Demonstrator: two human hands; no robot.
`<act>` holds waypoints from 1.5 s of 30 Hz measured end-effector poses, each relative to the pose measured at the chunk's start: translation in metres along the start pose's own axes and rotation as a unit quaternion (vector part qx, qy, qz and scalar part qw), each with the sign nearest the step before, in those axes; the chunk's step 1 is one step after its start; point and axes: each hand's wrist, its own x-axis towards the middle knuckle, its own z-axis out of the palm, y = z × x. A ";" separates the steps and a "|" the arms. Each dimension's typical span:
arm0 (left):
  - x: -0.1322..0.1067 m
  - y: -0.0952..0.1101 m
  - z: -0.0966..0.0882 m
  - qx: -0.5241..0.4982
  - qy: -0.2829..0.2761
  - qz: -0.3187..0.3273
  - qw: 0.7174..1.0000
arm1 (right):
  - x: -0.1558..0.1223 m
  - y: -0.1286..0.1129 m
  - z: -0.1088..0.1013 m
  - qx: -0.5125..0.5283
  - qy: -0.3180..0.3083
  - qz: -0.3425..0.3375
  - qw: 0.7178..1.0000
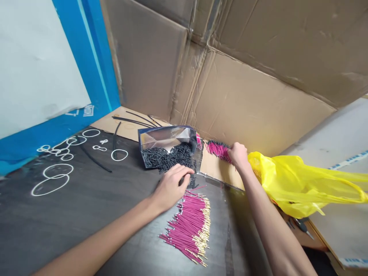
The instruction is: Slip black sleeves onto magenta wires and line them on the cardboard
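Note:
My left hand (174,184) is over the near edge of a heap of short black sleeves (178,155), its thumb and forefinger drawn close together. Whatever lies between those fingertips is too small to make out. The heap spills from an open bag (168,136) with a silvery inside. Just below this hand, magenta wires (186,220) with gold-coloured tips lie fanned out on the dark table. Farther right, my right hand (238,154) is closed at the end of a row of magenta wires with black ends (218,149). Its fingertips are hidden from view.
White elastic loops (56,171) and long black tubes (133,119) lie at the left and back. A yellow plastic bag (287,180) stands beside my right forearm. Cardboard panels (258,88) wall the back, with a blue panel (100,57) at left. The dark tabletop (94,214) extends leftward.

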 end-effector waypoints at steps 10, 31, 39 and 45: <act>0.006 -0.012 0.001 0.128 -0.051 -0.071 0.988 | -0.138 0.014 0.024 0.269 -0.086 -0.276 0.919; 0.020 -0.006 -0.029 0.138 -0.247 0.060 0.957 | -0.156 0.021 0.044 0.157 -0.065 -0.402 0.900; 0.019 -0.003 -0.028 0.122 -0.255 0.077 0.956 | -0.164 0.027 0.036 0.253 -0.086 -0.369 0.890; 0.018 0.003 -0.027 0.104 -0.257 0.077 0.958 | -0.167 0.031 0.033 0.288 -0.093 -0.340 0.890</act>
